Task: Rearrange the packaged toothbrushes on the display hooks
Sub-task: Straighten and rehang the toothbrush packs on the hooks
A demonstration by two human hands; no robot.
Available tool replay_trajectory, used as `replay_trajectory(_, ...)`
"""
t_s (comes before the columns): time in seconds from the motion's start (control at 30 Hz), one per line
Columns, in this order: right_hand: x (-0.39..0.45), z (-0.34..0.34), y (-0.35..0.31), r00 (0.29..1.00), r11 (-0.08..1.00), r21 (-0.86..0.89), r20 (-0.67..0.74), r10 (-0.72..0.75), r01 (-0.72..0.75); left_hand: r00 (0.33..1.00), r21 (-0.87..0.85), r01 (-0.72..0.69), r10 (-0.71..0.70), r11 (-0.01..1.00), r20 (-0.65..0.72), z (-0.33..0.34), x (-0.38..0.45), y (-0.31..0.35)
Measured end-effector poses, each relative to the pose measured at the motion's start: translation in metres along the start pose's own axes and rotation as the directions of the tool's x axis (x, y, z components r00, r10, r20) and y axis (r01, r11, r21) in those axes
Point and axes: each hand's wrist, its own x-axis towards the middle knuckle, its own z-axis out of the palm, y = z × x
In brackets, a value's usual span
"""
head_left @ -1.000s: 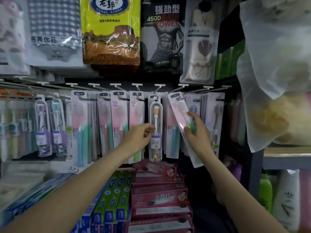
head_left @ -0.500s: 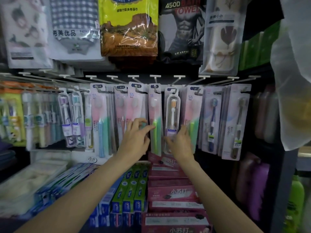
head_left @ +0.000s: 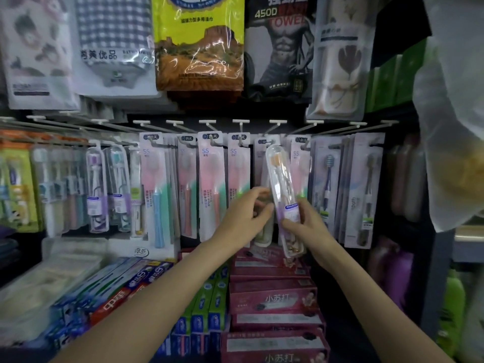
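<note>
From the head camera, we have the clear toothbrush case (head_left: 284, 199) in our right hand (head_left: 305, 226), fingers curled round its lower half near the purple label. The case is off its hook and stands in front of the row, between the pink-and-green SS packs (head_left: 210, 184) on the left and the blue-brush card (head_left: 326, 184) on the right. Its long axis runs nearly upright but tilts, the bristle end leaning up and to the left, the foot down and to the right, over the pink toothpaste boxes (head_left: 272, 302).

Our left hand (head_left: 246, 213) sits just beside the case on its left, fingertips reaching behind it toward a pack that hangs there; it looks to pinch that pack's edge, though the case hides the contact and we cannot tell for sure.

The relation that matters: the hang tab at the top of the case lies directly below the hook (head_left: 273, 127) above it, close to it but apart. We judge that the case must be straightened to vertical and lifted before its hole can meet a prong. The right hand is the nearer one for that, as it already carries the case.
</note>
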Motion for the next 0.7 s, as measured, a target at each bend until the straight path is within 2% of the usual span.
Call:
replay_trajectory(0.1, -0.004, -0.008, -0.008, 0.995, 0.994, -0.049, -0.004, -0.095, 0.095, 0.999, -0.12, 0.025, -0.021, 0.992, 0.036, 0.003, 0.003, 0.013)
replay_trajectory(0.2, -0.008, -0.007, -0.007, 0.983, 0.966, -0.183, 0.001, -0.184, 0.181, 0.999, -0.222, 0.042, -0.038, 0.974, 0.026, 0.005, 0.004, 0.016)
replay_trajectory(0.37, -0.01, 0.012, 0.004, 0.967, 0.915, -0.318, 0.133, -0.216, 0.248, 0.986, -0.313, 0.159, -0.166, 0.936, 0.005, -0.013, -0.008, -0.002)
replay_trajectory(0.4, -0.007, 0.015, 0.007, 0.976, 0.914, -0.343, 0.103, -0.191, 0.216, 0.98, -0.325, 0.187, -0.199, 0.927, -0.003, -0.02, -0.013, -0.008)
replay_trajectory(0.47, 0.002, 0.024, 0.009, 0.994, 0.954, -0.284, -0.032, -0.106, 0.092, 0.96, -0.365, 0.239, -0.275, 0.9, -0.05, -0.035, -0.024, -0.021)
replay_trajectory(0.53, 0.014, 0.036, 0.009, 0.985, 0.955, -0.295, -0.163, -0.05, 0.0, 0.938, -0.398, 0.267, -0.331, 0.878, -0.102, -0.048, -0.031, -0.031)
replay_trajectory(0.6, 0.026, 0.05, 0.01, 0.976, 0.93, -0.363, -0.215, -0.027, -0.054, 0.927, -0.38, 0.288, -0.356, 0.879, -0.121, -0.057, -0.035, -0.038)
replay_trajectory(0.7, 0.043, 0.065, 0.009, 0.954, 0.932, -0.34, -0.3, 0.019, -0.126, 0.932, -0.318, 0.297, -0.346, 0.9, -0.109, -0.066, -0.041, -0.043)
